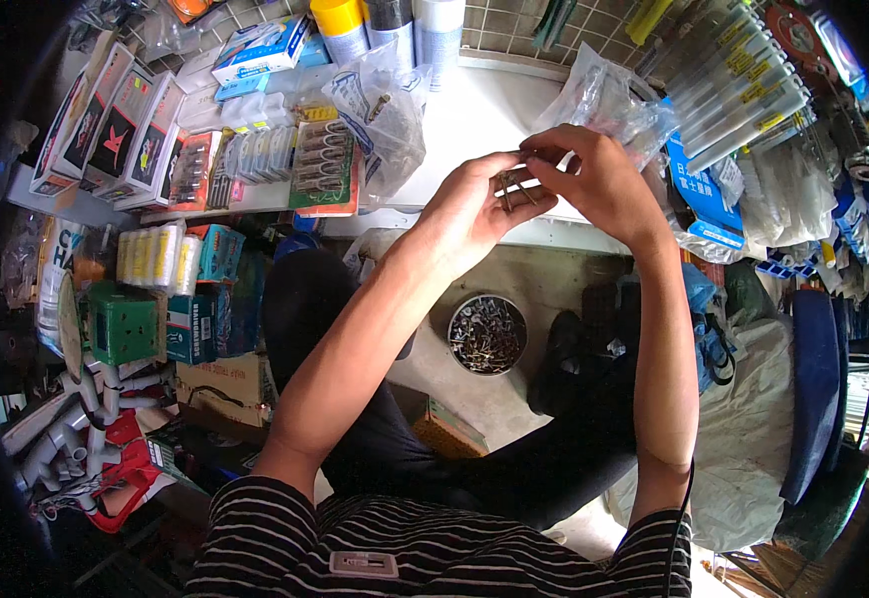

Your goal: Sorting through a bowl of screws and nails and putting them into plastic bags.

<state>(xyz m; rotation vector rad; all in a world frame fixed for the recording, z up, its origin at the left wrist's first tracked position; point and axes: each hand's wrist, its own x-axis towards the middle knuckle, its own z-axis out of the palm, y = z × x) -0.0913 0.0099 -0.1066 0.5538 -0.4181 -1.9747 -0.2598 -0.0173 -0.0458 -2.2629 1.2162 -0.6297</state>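
Several brassy screws (511, 191) lie across the fingers of my left hand (472, 196), which is cupped palm up above the edge of a white tabletop (472, 119). My right hand (595, 176) meets it from the right, thumb and fingertips touching the left fingertips. Whether the right fingers pinch a screw is hidden. On the floor below, between my legs, stands a round metal bowl (452, 351) of mixed loose screws (487, 333).
Clear plastic bags (390, 123) and blister cards of hooks (324, 161) lie on the table's left. Spray cans (438, 37) stand behind. At right are clear tubes (748, 127) and a blue box (711, 202). Shelved boxes (124, 321) fill the left side.
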